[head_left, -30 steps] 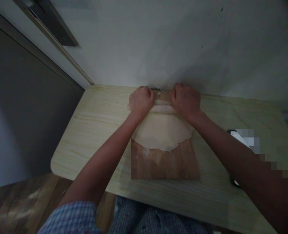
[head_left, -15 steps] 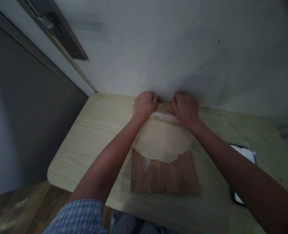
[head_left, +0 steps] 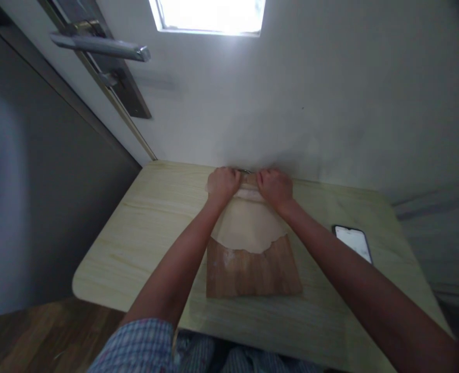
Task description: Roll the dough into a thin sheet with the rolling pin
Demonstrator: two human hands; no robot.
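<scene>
A thin, pale sheet of dough [head_left: 248,228] lies on a brown wooden cutting board [head_left: 253,277], its near edge ragged. Across the dough's far end runs a pale rolling pin [head_left: 248,195], mostly covered by my hands. My left hand [head_left: 224,184] is closed over its left part, and my right hand [head_left: 276,187] is closed over the right part. Between the two fists a strip of bare board shows, with a thin metal handle [head_left: 245,171] at its far edge. Whether dough is wrapped on the pin I cannot tell.
The board rests on a light wood-grain table [head_left: 136,228] pushed against a white door [head_left: 221,119]. A lever handle [head_left: 105,47] sticks out at upper left, beside a bright window pane [head_left: 212,15]. A phone [head_left: 354,242] lies right, partly behind my right forearm.
The camera view has tilted up, bringing the window pane and door lever into sight. Both hands stay closed on the rolling pin at the board's far end.
</scene>
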